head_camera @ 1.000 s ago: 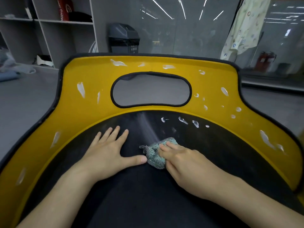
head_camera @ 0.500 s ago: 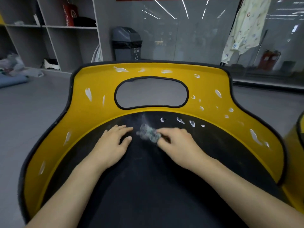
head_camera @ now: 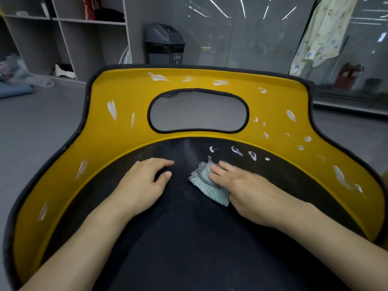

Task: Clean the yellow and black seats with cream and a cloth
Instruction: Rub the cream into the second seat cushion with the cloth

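A yellow and black seat [head_camera: 117,131] fills the view, its yellow back rimmed in black with an oval cut-out [head_camera: 198,111]. White cream dabs [head_camera: 238,151] dot the yellow back and the top of the black cushion [head_camera: 189,238]. My right hand [head_camera: 249,185] presses a pale green mesh cloth [head_camera: 207,183] flat onto the black cushion, fingers fairly straight over it. My left hand [head_camera: 144,181] rests on the cushion just left of the cloth, fingers loosely bent, holding nothing.
Grey floor surrounds the seat. Behind it stand a dark bin [head_camera: 164,44], grey shelving [head_camera: 63,36] at the left, and a glass wall with a hanging patterned garment [head_camera: 323,34] at the right. A red extinguisher [head_camera: 348,75] sits far right.
My right hand slid the cloth up the cushion, then to the right and slightly back down, spreading it flatter. My left hand drew its fingers in from flat to loosely bent.
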### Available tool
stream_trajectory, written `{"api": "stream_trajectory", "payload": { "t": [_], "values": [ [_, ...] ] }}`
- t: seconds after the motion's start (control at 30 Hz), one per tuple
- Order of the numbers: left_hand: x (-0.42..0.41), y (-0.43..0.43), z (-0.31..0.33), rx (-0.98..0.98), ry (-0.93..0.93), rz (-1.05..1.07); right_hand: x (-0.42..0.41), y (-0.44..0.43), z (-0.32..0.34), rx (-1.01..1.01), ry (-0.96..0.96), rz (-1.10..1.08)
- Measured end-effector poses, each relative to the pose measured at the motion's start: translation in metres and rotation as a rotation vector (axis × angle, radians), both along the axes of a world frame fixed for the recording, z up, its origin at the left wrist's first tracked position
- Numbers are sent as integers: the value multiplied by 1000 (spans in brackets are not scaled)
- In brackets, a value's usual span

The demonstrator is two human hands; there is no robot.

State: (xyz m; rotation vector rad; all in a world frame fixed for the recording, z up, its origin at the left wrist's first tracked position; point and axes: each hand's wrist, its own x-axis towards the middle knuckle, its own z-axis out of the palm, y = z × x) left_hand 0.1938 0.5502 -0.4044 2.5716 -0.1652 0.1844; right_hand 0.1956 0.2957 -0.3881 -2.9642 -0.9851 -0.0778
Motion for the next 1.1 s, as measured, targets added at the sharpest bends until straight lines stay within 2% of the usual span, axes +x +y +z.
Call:
{"api": "stream_trajectory", "payload": {
  "t": [0.07,0.27,0.37,0.53,0.63,0.77,0.87,0.97,1.03,1.1],
  "values": [
    [0,0,-1,6,-9,-9,-12,-1,1,20,104,-5],
    [3,-1,-5,97,31,-34,-18,9,-6,-41,85,21],
    [3,-1,-5,159,74,-36,14,32,-7,-31,53,-24],
    [-1,-2,4,114,129,24,113,82,-17,2,-46,-59],
    [-3,-3,8,99,153,40,138,95,-19,54,-14,-104],
    [-1,-2,5,93,124,54,98,75,-17,51,-17,-87],
    [1,4,3,18,86,123,25,44,-14,82,-13,101],
    [2,5,0,65,104,125,-26,28,-9,-10,124,202],
    [2,5,-1,100,114,118,-26,34,-5,-43,163,181],
    [2,5,-2,123,103,121,-2,46,-5,3,113,138]
  ]
}}
